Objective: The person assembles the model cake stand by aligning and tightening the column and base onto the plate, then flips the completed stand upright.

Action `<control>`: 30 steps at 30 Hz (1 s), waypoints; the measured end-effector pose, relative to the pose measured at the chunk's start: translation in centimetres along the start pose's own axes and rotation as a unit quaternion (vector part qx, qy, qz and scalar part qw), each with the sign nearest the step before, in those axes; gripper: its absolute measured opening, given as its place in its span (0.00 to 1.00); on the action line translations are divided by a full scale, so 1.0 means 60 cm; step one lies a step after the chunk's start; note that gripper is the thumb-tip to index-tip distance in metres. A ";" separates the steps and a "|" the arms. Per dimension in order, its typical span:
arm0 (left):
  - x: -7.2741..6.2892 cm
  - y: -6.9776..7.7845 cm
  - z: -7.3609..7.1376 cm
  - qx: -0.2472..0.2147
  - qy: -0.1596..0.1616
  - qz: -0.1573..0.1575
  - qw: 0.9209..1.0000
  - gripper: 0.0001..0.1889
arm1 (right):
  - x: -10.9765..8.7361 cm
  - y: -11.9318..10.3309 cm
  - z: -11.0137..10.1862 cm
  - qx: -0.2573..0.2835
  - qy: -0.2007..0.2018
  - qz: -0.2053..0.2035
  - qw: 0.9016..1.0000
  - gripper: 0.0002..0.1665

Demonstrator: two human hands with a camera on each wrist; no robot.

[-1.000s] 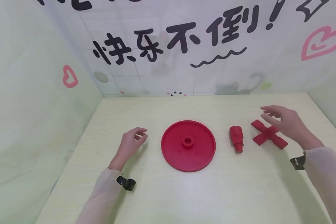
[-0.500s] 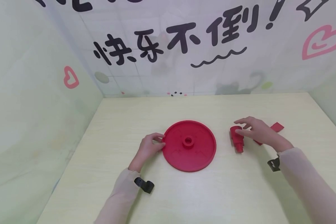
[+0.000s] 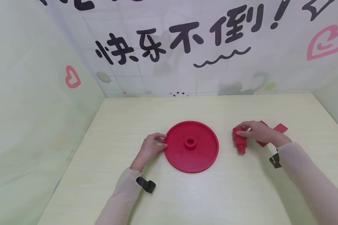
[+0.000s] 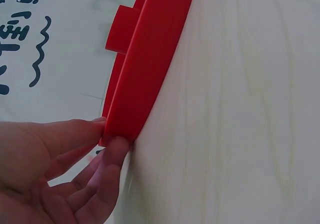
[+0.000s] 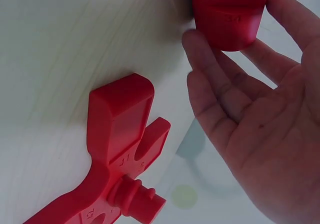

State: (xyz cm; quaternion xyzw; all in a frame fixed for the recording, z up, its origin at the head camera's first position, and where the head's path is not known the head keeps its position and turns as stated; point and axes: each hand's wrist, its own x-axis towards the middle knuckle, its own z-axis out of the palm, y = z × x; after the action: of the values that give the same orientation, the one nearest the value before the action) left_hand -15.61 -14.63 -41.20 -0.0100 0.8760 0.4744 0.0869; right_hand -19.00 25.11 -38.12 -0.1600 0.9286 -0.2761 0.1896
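A round red disc [image 3: 180,161] with a raised rim and a central hollow boss lies flat mid-table. My left hand [image 3: 150,147] pinches its left edge; in the left wrist view the thumb lies on the rim and a fingertip is against the outer side [image 4: 150,59]. To the right, my right hand [image 3: 257,132] grips the wide end of a red stepped cylinder [image 3: 241,147], whose narrow end points toward me. Seen from the right wrist, thumb and fingers are on opposite sides of this cylinder [image 5: 230,24]. A red four-armed cross [image 5: 120,119] with a short peg lies beside it, partly hidden by the right hand in the head view.
The pale wood-look table [image 3: 101,193] ends at a white printed backdrop [image 3: 169,78]. A pale green side wall [image 3: 31,109] stands on the left, and another on the right. Black wrist cameras [image 3: 146,185] sit on both sleeves.
My left hand has moved right and taken the disc's edge. The right hand has come left and down, from above the cross to the stepped cylinder, and now grips it.
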 end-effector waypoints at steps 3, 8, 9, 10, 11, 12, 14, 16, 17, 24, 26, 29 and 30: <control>0.000 0.001 0.000 0.000 -0.004 -0.002 1.000 0.18 | 0.002 0.003 -0.001 0.004 -0.013 0.015 1.000 0.34; 0.002 0.001 0.000 -0.006 -0.008 -0.008 1.000 0.18 | 0.005 0.008 -0.001 0.019 -0.024 0.036 0.999 0.39; 0.003 0.001 0.000 -0.007 -0.008 -0.009 1.000 0.18 | 0.006 0.009 -0.001 0.023 -0.023 0.037 0.999 0.39; 0.003 0.001 0.000 -0.009 -0.009 -0.010 1.000 0.18 | 0.006 0.010 -0.001 0.027 -0.024 0.040 0.999 0.39; 0.004 0.001 0.000 -0.008 -0.009 -0.011 1.000 0.18 | 0.006 0.011 -0.001 0.031 -0.022 0.041 0.998 0.39; 0.004 0.000 0.000 -0.008 -0.010 -0.011 1.000 0.18 | 0.006 0.012 -0.001 0.035 -0.020 0.042 0.998 0.39; 0.005 -0.001 0.000 -0.010 -0.011 -0.012 1.000 0.18 | 0.006 0.014 0.000 0.039 -0.014 0.040 0.998 0.38; 0.005 -0.001 0.000 -0.011 -0.012 -0.013 1.000 0.18 | 0.006 0.016 0.001 0.042 -0.004 0.037 0.998 0.35; 0.005 -0.001 0.000 -0.012 -0.013 -0.013 1.000 0.18 | 0.005 0.016 0.002 0.043 0.000 0.035 0.998 0.34; 0.005 -0.001 0.000 -0.014 -0.014 -0.012 1.000 0.18 | 0.000 0.017 0.004 0.057 0.033 0.015 0.998 0.25; 0.005 -0.001 0.000 -0.014 -0.014 -0.012 1.000 0.18 | -0.001 0.017 0.004 0.057 0.038 0.008 0.998 0.24; 0.005 -0.002 0.000 -0.013 -0.014 -0.013 1.000 0.17 | -0.004 0.016 0.003 0.062 0.042 0.004 0.997 0.23; 0.006 -0.002 0.000 -0.011 -0.015 -0.012 1.000 0.18 | -0.006 0.015 0.003 0.065 0.044 0.004 0.997 0.23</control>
State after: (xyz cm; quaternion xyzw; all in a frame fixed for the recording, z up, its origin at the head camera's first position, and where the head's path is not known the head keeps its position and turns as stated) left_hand -15.95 -14.68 -41.38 -0.0142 0.8693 0.4828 0.1052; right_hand -18.77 25.89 -38.68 -0.1314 0.9169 -0.3416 0.1596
